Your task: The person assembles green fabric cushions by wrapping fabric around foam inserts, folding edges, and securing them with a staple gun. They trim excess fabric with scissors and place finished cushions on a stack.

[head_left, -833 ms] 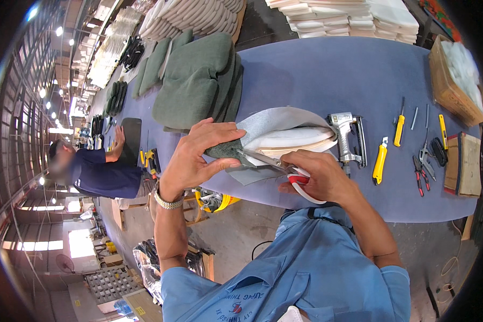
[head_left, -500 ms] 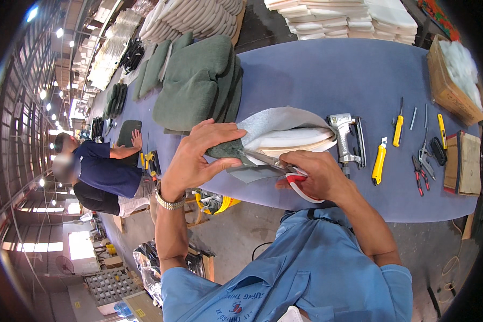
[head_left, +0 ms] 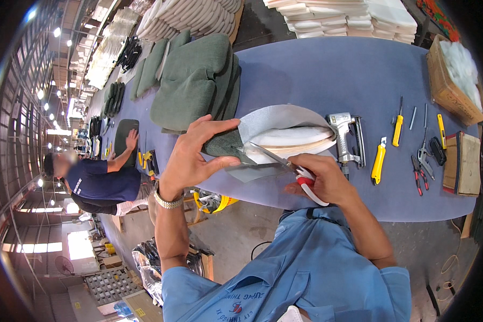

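Note:
My left hand (head_left: 194, 153), with a metal watch band at the wrist, grips the dark green fabric end (head_left: 224, 147) of a padded piece between thumb and fingers. Toward the right, its grey lining (head_left: 271, 119) gapes around white padding (head_left: 298, 137) and a thin tan edge that looks like board. My right hand (head_left: 324, 180) is closed on scissors (head_left: 306, 183) with red and white handles. Their blades point left, with the tips at the seam where green fabric meets padding. Just right of the piece, a silver staple gun (head_left: 344, 137) lies on the table.
Green cushions (head_left: 193, 80) are stacked at the left. On the blue-grey table (head_left: 327, 64) lie a yellow cutter (head_left: 379, 161), a screwdriver (head_left: 397, 129), pliers (head_left: 417, 174) and a stuffing box (head_left: 453, 80). A co-worker (head_left: 107, 174) stands at far left, hands on a green panel.
My right hand has drawn slightly right and down with the scissors, leaving more blade showing. My left hand keeps its hold. The co-worker has shifted lower in the picture.

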Action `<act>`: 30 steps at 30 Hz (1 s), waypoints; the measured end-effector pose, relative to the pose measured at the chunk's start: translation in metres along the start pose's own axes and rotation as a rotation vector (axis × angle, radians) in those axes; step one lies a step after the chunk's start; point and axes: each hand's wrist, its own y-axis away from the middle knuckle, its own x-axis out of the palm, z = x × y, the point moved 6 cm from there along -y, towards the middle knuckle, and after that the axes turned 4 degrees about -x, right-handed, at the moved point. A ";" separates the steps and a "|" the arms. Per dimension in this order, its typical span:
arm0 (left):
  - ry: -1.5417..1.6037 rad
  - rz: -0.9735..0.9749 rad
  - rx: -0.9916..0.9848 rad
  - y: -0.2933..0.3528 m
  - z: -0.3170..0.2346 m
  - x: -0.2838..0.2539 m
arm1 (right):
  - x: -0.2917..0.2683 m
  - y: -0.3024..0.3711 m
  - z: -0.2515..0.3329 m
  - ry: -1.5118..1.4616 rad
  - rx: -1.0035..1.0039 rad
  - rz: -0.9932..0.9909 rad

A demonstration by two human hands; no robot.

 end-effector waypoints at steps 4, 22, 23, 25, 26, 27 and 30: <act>0.013 -0.004 -0.011 0.001 0.004 -0.001 | -0.001 -0.001 0.002 0.031 0.047 0.048; -0.017 0.018 0.088 0.000 -0.007 0.002 | 0.010 0.000 -0.003 -0.196 0.178 0.205; -0.018 0.018 0.086 -0.001 -0.007 0.003 | 0.012 0.001 -0.004 -0.224 0.231 0.249; -0.016 0.017 0.087 -0.002 -0.009 0.003 | 0.013 0.002 -0.004 -0.329 0.224 0.230; -0.016 0.016 0.087 -0.003 -0.009 0.002 | 0.014 0.002 -0.003 -0.382 0.220 0.221; -0.018 0.017 0.088 -0.003 -0.009 0.003 | 0.014 0.002 -0.003 -0.415 0.223 0.228; -0.023 0.023 0.093 -0.003 -0.008 0.004 | 0.014 0.003 -0.004 -0.494 0.256 0.259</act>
